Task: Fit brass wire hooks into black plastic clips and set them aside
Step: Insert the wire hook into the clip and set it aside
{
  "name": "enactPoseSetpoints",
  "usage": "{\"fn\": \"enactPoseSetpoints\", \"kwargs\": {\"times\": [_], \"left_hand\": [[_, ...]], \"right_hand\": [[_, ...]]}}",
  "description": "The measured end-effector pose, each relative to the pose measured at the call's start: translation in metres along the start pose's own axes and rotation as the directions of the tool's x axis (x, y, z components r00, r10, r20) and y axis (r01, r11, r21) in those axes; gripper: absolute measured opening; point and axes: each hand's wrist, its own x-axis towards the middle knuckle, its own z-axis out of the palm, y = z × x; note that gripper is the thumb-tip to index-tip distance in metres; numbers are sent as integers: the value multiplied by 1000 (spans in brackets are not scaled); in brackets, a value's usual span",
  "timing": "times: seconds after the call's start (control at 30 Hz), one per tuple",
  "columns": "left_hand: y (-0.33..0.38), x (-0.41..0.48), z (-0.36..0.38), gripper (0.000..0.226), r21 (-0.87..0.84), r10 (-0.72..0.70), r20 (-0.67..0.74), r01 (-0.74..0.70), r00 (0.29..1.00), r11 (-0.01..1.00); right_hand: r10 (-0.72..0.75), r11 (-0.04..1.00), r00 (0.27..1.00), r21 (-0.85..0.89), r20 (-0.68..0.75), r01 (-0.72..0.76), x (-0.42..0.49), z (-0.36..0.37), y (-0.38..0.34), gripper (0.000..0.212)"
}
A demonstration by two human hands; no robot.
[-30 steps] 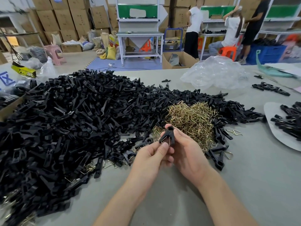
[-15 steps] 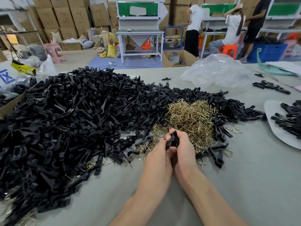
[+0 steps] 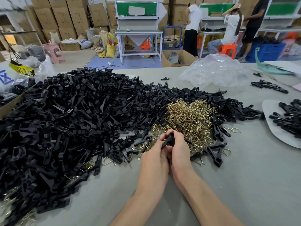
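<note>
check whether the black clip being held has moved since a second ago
Yes: the black clip has sunk slightly toward the person, judged against the brass hook pile.

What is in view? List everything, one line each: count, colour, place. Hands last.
loose clips: heap too many to count, black, table's left and centre
brass hooks: heap, brass, centre, just beyond the hands
held clip: one, black, between both hands
plastic bag: one, clear, far right of table
grey sheet: one, grey, right edge, carrying more black clips
table: one, grey
cardboard boxes: many, brown, stacked at back
pink stool: one, pink, floor at back left
people: three, background right
left hand: grips held clip
right hand: grips held clip
</note>
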Motion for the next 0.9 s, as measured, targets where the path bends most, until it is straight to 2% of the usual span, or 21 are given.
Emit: {"fn": "enactPoseSetpoints", "kwargs": {"times": [0.07, 0.17, 0.33, 0.47, 0.63, 0.8, 0.9], "left_hand": [[-2, 2, 0, 36, 7, -8, -9, 8, 1000, 1000], [-2, 5, 0, 32, -4, -24, 8, 24, 1000, 1000], [-2, 9, -4, 17, -147, -44, 34, 49, 998, 988], [3, 3, -7, 22, -153, 7, 10, -5, 1000, 988], [7, 0, -5, 33, -93, 48, -30, -50, 998, 994], [5, 2, -3, 41, -30, 40, -41, -41, 998, 999], [3, 3, -3, 46, -50, 18, -75, -22, 997, 999]], "right_hand": [[-14, 999, 1000, -34, 0, 14, -1, 1, 1, 51], [58, 996, 998, 72, 5, -58, -1, 1, -5, 53], [179, 968, 975, 154, 129, -198, 3, -11, -14, 27], [212, 948, 952, 190, 220, -255, 3, -17, -14, 26], [159, 908, 968, 356, 195, -221, 3, -16, -14, 28], [122, 927, 975, 329, 188, -179, 5, -17, -13, 22], [102, 947, 968, 275, 227, -164, 7, -18, -14, 28]]}}
